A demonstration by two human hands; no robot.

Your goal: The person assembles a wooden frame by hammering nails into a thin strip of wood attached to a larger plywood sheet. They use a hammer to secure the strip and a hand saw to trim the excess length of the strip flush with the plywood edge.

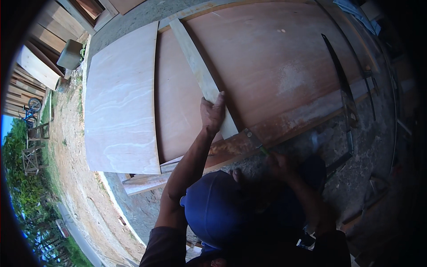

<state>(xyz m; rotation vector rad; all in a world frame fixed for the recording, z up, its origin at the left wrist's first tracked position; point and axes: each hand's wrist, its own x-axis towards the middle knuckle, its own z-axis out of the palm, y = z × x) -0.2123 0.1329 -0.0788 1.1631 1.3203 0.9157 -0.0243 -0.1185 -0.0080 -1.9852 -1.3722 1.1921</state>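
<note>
1. Concrete floor (pixel 141 207) shows left of the hands.
2. Left hand (pixel 212 113) clamps the wooden slat (pixel 193 55), extending ahead; right hand (pixel 281 164) grasps a green tool handle (pixel 264 151).
3. Slat probably light, stiff; hold its edges.

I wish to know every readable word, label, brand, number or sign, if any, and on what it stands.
None: nothing is readable on the pale plywood sheet, the wooden strip in the left hand or the green-handled tool in the right hand.
Anything farther off is too small to read.
</note>
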